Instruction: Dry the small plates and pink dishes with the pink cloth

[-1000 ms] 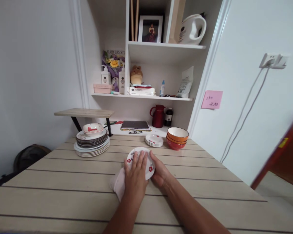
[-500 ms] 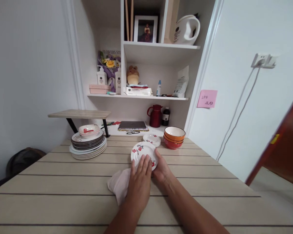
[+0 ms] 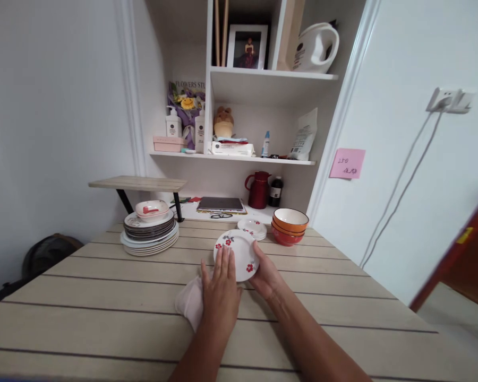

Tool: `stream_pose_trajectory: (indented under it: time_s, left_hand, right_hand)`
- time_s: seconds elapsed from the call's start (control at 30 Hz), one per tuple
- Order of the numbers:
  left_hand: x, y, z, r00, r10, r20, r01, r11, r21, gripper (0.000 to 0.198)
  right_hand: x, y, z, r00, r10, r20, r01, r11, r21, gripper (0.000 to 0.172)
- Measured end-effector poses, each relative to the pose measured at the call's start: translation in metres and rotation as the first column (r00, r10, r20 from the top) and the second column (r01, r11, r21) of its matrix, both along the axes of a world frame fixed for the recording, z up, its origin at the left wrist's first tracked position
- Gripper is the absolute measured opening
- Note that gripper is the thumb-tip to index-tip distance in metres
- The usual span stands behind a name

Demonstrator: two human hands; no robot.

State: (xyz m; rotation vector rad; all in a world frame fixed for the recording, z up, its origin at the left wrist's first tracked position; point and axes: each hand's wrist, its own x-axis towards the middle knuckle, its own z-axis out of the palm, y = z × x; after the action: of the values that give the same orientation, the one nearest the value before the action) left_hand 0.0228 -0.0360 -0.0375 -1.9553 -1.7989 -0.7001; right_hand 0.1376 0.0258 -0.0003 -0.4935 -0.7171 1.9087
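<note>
The plate (image 3: 242, 248) is white and round, equal along every axis, with red flowers and grey leaves. It is held over the surface (image 3: 143, 329), short of the far edge, patterned face tilted up toward the viewer. The right hand (image 3: 266, 276) pinches its rim; the left hand (image 3: 221, 294) lies partly spread across its face.

Room in a home, framed photo (image 3: 247, 46), plush toy (image 3: 223, 123), toiletry bottle (image 3: 173, 125), wall shelves (image 3: 273, 74)
</note>
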Motion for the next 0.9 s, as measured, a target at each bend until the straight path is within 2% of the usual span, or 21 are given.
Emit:
stream_pose_trajectory:
  time_s: [0.13, 0.33, 0.43, 0.5, 0.57, 0.6, 0.67, 0.73, 0.8, 0.9]
  left_hand:
    - [-0.004, -0.001, 0.002, 0.999, -0.011, 0.035, 0.011, 1.0, -0.003, 0.091]
    - [-0.009, -0.001, -0.004, 0.993, -0.11, 0.047, 0.112, 0.993, -0.039, 0.088]
    - [-0.011, 0.001, 0.006, 0.971, -0.213, 0.111, 0.224, 0.97, -0.094, 0.086]
    - [-0.015, 0.002, 0.019, 0.941, -0.257, 0.219, 0.274, 0.961, -0.048, 0.071]
    - [-0.021, 0.001, 0.033, 0.882, -0.255, 0.396, 0.231, 0.967, 0.109, 0.052]
    - [-0.025, 0.0, 0.038, 0.851, -0.237, 0.469, 0.172, 0.969, 0.179, 0.046]
    - [-0.035, -0.005, 0.043, 0.836, -0.178, 0.518, 0.061, 0.97, 0.234, 0.039]
    - [-0.044, -0.014, 0.039, 0.886, -0.096, 0.453, 0.01, 0.982, 0.188, 0.032]
    - [-0.052, -0.025, 0.03, 0.935, 0.004, 0.355, -0.033, 0.997, 0.076, 0.032]
    - [-0.06, -0.037, 0.018, 0.964, 0.001, 0.265, 0.027, 0.994, -0.104, 0.056]
  right_hand:
    - [-0.003, -0.003, -0.003, 0.994, 0.013, 0.107, -0.014, 1.0, 0.003, 0.048]
    - [-0.011, -0.005, -0.012, 0.99, 0.056, 0.13, -0.048, 0.997, -0.065, 0.047]
    - [-0.012, -0.002, -0.013, 0.994, 0.054, 0.1, -0.04, 0.99, -0.139, 0.048]
    - [-0.009, 0.001, -0.012, 0.997, 0.037, 0.063, -0.026, 0.984, -0.174, 0.047]
    - [-0.005, 0.005, -0.011, 0.999, 0.032, 0.032, -0.026, 0.983, -0.182, 0.048]
    - [-0.002, 0.006, -0.01, 0.999, 0.035, 0.026, -0.03, 0.982, -0.188, 0.049]
    - [0.001, 0.008, -0.007, 0.999, 0.045, 0.016, -0.041, 0.978, -0.206, 0.051]
    - [0.003, 0.007, -0.004, 0.999, 0.038, -0.004, -0.038, 0.975, -0.22, 0.05]
    - [0.003, 0.006, -0.002, 0.999, 0.027, -0.027, -0.032, 0.976, -0.214, 0.049]
    - [0.001, 0.004, 0.0, 1.0, 0.011, -0.01, -0.013, 0.978, -0.207, 0.05]
